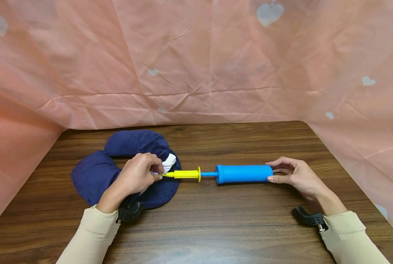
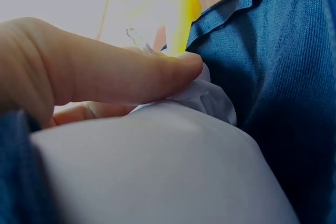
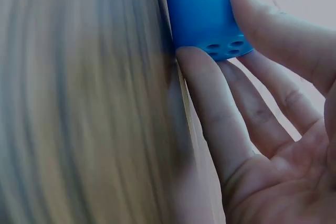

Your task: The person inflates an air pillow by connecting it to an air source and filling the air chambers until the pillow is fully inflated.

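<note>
The left hand (image 1: 137, 176) pinches the pillow's (image 1: 94, 175) white valve (image 1: 168, 163) around the yellow nozzle (image 1: 182, 174). The right hand (image 1: 295, 176), loosely open, touches the blue pump's (image 1: 244, 173) end. A hard push could pop the nozzle out.

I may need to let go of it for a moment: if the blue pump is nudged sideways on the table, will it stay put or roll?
The blue pump is a smooth round cylinder lying on its side on the bare wooden table, so it would probably roll. Its plastic looks stiff and light. The right hand at its end and the yellow nozzle pinched by the left hand likely steady it.
</note>
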